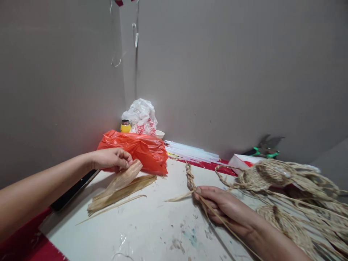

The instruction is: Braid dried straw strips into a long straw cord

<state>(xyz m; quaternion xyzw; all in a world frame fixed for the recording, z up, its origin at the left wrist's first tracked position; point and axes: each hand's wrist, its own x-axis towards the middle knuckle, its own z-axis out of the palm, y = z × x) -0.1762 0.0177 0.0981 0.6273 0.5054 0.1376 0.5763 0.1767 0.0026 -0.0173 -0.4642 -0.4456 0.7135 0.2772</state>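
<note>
My left hand (112, 158) reaches out to the left and pinches the top end of a bundle of dried husk leaves (119, 186) that lies on the white board (152, 224). My right hand (217, 204) is closed around a braided straw cord (190, 177), with loose straw strands trailing from the fingers toward me. The braid runs on to a heap of woven straw work (285, 188) on the right.
An orange plastic bag (141, 148) lies behind the husks, with a white bag (141, 116), a yellow bottle (125, 126) and a small cup (159, 134) in the corner. Clear sticks (193, 152), green-handled shears (265, 148) and a dark phone (73, 190) lie about. Grey walls close in.
</note>
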